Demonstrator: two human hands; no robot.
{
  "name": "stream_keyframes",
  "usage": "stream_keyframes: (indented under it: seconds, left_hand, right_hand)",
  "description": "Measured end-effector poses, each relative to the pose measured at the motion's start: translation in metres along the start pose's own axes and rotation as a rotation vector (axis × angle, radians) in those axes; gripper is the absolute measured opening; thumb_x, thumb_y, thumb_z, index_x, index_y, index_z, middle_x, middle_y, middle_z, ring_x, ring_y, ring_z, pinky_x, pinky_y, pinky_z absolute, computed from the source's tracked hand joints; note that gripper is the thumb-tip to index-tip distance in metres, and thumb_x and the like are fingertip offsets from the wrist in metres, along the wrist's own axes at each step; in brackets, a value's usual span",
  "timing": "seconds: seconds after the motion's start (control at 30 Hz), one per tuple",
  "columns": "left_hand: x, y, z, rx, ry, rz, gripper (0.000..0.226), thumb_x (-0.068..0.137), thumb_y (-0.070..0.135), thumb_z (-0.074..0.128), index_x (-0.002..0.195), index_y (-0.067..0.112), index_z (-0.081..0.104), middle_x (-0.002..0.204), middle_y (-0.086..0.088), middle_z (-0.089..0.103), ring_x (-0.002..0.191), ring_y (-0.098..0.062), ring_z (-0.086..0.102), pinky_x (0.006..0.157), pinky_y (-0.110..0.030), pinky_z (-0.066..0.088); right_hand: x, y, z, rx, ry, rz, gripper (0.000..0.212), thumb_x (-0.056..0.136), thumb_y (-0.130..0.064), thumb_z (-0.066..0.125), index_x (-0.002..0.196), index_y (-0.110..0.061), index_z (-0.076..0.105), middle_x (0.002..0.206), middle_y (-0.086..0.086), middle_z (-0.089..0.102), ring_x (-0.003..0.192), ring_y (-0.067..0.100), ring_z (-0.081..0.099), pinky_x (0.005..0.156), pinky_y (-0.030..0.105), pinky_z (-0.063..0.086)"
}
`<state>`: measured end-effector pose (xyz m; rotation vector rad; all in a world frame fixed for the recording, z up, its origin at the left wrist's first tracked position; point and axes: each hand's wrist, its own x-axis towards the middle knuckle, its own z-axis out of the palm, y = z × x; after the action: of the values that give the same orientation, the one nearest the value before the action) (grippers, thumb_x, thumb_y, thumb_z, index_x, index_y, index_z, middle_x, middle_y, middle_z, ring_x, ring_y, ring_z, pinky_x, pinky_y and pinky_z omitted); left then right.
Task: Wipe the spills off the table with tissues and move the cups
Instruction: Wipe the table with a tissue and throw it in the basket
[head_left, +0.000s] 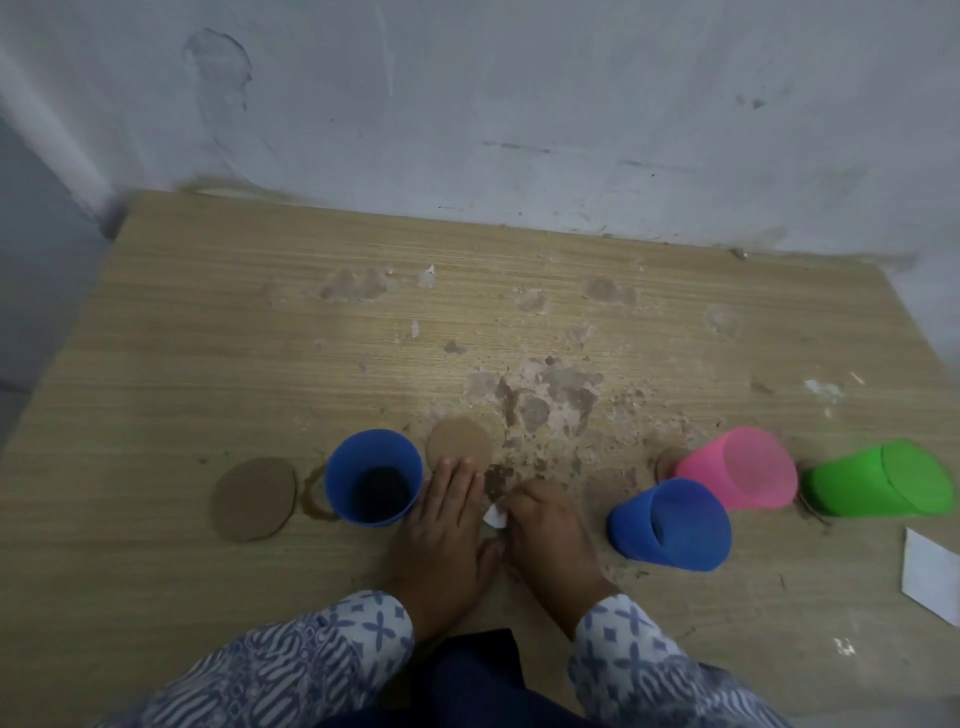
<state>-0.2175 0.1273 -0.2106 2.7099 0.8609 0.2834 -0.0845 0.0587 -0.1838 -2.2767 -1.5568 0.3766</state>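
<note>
Head cam: left hand (447, 525) lies flat on the counter (208, 338), fingers straight and together, right next to the blue cup (373, 475) with dark liquid in it. Right hand (545, 530) is curled, pinching a white tissue (494, 516) by the brown spill (550, 395). A second blue cup (670, 525), pink cup (737, 467) and green cup (878, 478) sit further right.

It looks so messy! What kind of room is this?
Likely a plain, shabby indoor room: a worn wooden table stands against a stained wall, with a pink cup and spills on it.
</note>
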Motion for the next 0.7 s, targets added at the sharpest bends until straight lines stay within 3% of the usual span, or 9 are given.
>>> stream_keyframes:
  seconds: [0.2, 0.33, 0.43, 0.57, 0.63, 0.7]
  left_hand:
    - [0.000, 0.000, -0.003, 0.039, -0.046, -0.009, 0.067, 0.090, 0.048, 0.038, 0.136, 0.000, 0.047, 0.144, -0.017, 0.044, 0.136, -0.033, 0.037, 0.114, -0.037, 0.010]
    - [0.000, 0.000, -0.002, 0.000, -0.045, -0.020, 0.067, 0.089, 0.047, 0.041, 0.137, 0.001, 0.045, 0.145, -0.016, 0.043, 0.138, -0.030, 0.029, 0.115, -0.037, 0.010]
    - [0.000, 0.000, -0.001, -0.016, -0.026, -0.015, 0.067, 0.087, 0.045, 0.043, 0.137, 0.000, 0.045, 0.144, -0.017, 0.044, 0.138, -0.031, 0.030, 0.116, -0.037, 0.010]
    - [0.000, 0.002, -0.004, 0.007, -0.036, -0.021, 0.067, 0.090, 0.048, 0.037, 0.135, -0.001, 0.048, 0.142, -0.017, 0.046, 0.133, -0.034, 0.041, 0.115, -0.037, 0.010]
    - [0.001, 0.002, -0.005, 0.017, -0.029, -0.018, 0.067, 0.092, 0.048, 0.033, 0.133, -0.001, 0.050, 0.141, -0.017, 0.047, 0.132, -0.035, 0.042, 0.115, -0.037, 0.009]
    - [0.000, 0.001, -0.004, 0.030, -0.027, -0.012, 0.066, 0.090, 0.048, 0.037, 0.132, -0.001, 0.051, 0.140, -0.018, 0.048, 0.132, -0.035, 0.043, 0.115, -0.037, 0.008]
  right_hand:
    - [0.028, 0.014, -0.008, 0.004, 0.099, 0.255, 0.003, 0.076, -0.004, 0.070, 0.078, -0.005, 0.071, 0.078, 0.009, 0.060, 0.072, 0.023, 0.053, 0.067, 0.031, 0.045]
    - [0.037, 0.001, 0.000, -0.121, 0.034, 0.133, 0.019, 0.058, -0.018, 0.082, 0.073, -0.015, 0.071, 0.071, 0.001, 0.066, 0.066, 0.018, 0.057, 0.064, 0.020, 0.039]
    - [0.009, -0.003, 0.003, -0.013, 0.046, 0.038, 0.012, 0.065, -0.019, 0.072, 0.075, -0.014, 0.072, 0.073, 0.003, 0.067, 0.066, 0.019, 0.060, 0.066, 0.020, 0.042]
    - [0.012, 0.012, -0.002, -0.014, 0.038, 0.163, 0.013, 0.062, -0.004, 0.079, 0.069, -0.008, 0.070, 0.068, 0.008, 0.062, 0.060, 0.024, 0.058, 0.058, 0.029, 0.049]
    - [0.031, 0.016, -0.003, -0.010, 0.057, 0.250, 0.012, 0.065, -0.001, 0.077, 0.073, -0.005, 0.070, 0.071, 0.011, 0.062, 0.065, 0.030, 0.059, 0.062, 0.030, 0.046]
    - [0.042, 0.008, -0.003, -0.017, 0.077, 0.212, 0.012, 0.066, -0.005, 0.078, 0.075, -0.007, 0.071, 0.073, 0.010, 0.064, 0.068, 0.029, 0.060, 0.066, 0.028, 0.046]
